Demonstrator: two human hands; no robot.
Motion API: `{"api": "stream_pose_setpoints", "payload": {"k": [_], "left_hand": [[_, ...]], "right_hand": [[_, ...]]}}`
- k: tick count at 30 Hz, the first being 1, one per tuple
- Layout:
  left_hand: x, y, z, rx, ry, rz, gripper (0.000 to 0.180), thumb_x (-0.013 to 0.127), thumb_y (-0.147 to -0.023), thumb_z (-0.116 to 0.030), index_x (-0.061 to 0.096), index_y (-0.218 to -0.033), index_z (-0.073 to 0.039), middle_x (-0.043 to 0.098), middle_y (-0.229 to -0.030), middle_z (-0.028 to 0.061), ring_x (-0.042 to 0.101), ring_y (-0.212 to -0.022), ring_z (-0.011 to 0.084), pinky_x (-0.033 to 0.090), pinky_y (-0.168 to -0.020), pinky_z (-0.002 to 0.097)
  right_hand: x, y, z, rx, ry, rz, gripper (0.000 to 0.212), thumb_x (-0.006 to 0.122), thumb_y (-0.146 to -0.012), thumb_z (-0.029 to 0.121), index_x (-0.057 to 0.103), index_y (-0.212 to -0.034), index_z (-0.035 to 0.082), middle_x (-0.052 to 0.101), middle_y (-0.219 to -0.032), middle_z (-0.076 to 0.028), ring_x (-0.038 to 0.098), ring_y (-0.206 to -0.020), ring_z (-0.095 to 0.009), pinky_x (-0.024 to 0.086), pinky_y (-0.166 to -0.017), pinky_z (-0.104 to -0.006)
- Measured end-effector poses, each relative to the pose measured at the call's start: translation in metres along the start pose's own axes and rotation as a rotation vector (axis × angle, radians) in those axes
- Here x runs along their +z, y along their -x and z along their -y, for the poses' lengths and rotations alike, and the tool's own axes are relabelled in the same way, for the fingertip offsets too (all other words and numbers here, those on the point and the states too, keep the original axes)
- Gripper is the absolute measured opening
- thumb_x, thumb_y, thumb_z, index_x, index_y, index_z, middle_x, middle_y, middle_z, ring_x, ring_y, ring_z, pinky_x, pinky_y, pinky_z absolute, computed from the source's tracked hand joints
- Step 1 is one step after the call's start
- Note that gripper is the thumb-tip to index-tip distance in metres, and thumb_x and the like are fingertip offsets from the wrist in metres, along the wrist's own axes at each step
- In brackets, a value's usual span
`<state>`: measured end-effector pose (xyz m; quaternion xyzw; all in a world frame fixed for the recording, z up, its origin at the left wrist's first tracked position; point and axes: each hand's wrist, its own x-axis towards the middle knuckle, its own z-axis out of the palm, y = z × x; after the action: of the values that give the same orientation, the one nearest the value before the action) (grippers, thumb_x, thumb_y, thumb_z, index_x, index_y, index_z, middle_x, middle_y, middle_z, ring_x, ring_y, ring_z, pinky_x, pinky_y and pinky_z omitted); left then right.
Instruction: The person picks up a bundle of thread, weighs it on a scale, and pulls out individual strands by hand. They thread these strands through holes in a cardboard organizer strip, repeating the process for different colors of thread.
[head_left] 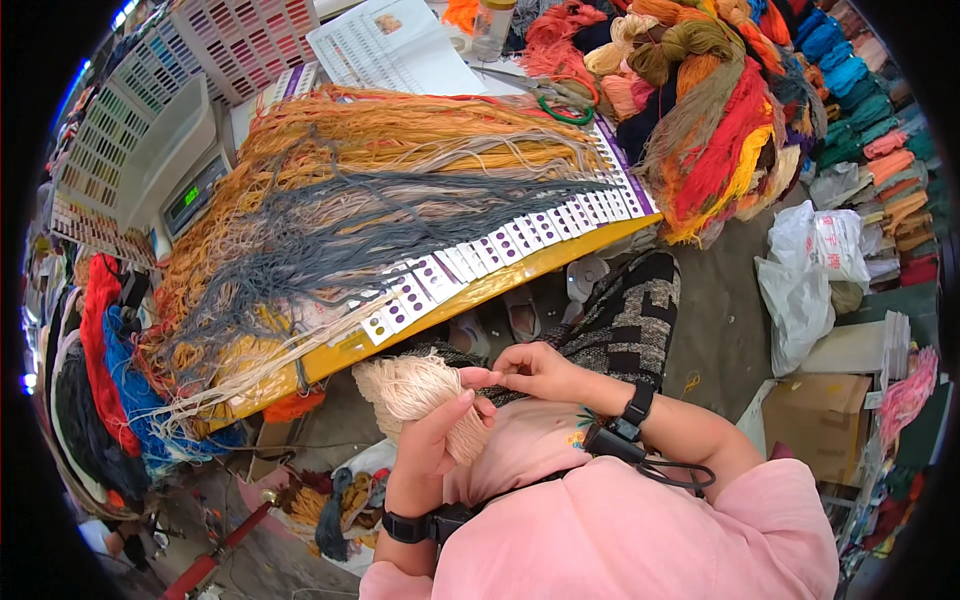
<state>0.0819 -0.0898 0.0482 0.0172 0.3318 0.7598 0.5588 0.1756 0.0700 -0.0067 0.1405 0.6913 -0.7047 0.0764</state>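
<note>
Below the near edge of the yellow table point(500, 281), the left hand point(432, 438) cradles a cream skein point(410, 390) over the person's lap, fingers curled against it and wrist upright. The right hand point(548, 374) comes across with elbow bent, its thumb and index drawn together at the left fingertips; whether they pinch a strand is too small to tell. The skein is plump, soft and ropy. On the table, slate-grey yarn point(360, 225) and ochre yarn point(290, 150) sprawl in tangled lengths beside flat, punched white cards point(505, 243). Yarn covers much of the tabletop; the skein hides some left fingers.
</note>
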Motion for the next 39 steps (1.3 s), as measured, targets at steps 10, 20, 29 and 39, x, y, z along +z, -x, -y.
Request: {"api": "stream_pose_setpoints", "payload": {"k": [10, 20, 29, 39], "left_hand": [[0.000, 0.001, 0.002, -0.006, 0.016, -0.009, 0.025, 0.045, -0.077, -0.004, 0.047, -0.100, 0.006, 0.051, -0.100, 0.0164, 0.054, -0.070, 0.0137, 0.046, -0.061, 0.0258], [-0.003, 0.004, 0.002, 0.025, 0.020, -0.023, 0.026, 0.045, -0.077, -0.005, 0.047, -0.101, 0.006, 0.052, -0.100, 0.0164, 0.054, -0.071, 0.0139, 0.046, -0.061, 0.0256], [-0.002, -0.003, 0.001, -0.023, 0.032, -0.008, 0.026, 0.045, -0.077, -0.006, 0.047, -0.101, 0.005, 0.052, -0.099, 0.0155, 0.053, -0.070, 0.0143, 0.045, -0.061, 0.0262], [0.007, -0.001, -0.005, 0.015, -0.021, -0.068, 0.030, 0.046, -0.077, -0.008, 0.045, -0.105, 0.004, 0.050, -0.103, 0.0143, 0.051, -0.085, 0.0169, 0.043, -0.071, 0.0285]], "right_hand": [[0.000, 0.000, -0.002, -0.014, 0.014, -0.007, 0.009, 0.052, -0.072, 0.005, 0.054, -0.078, -0.001, 0.056, -0.068, -0.002, 0.048, -0.062, -0.005, 0.040, -0.056, -0.0201], [-0.001, -0.003, 0.003, 0.016, -0.012, 0.016, 0.008, 0.051, -0.072, 0.004, 0.054, -0.078, -0.002, 0.056, -0.068, -0.003, 0.048, -0.063, -0.006, 0.040, -0.057, -0.0205], [-0.004, 0.000, -0.003, 0.011, -0.073, -0.014, 0.007, 0.052, -0.073, 0.004, 0.053, -0.077, -0.002, 0.054, -0.067, -0.001, 0.047, -0.062, -0.005, 0.039, -0.056, -0.0198], [-0.002, -0.003, 0.020, -0.065, -0.089, -0.004, 0.007, 0.052, -0.073, 0.004, 0.054, -0.078, -0.001, 0.055, -0.069, -0.001, 0.046, -0.062, -0.004, 0.039, -0.055, -0.0182]]}}
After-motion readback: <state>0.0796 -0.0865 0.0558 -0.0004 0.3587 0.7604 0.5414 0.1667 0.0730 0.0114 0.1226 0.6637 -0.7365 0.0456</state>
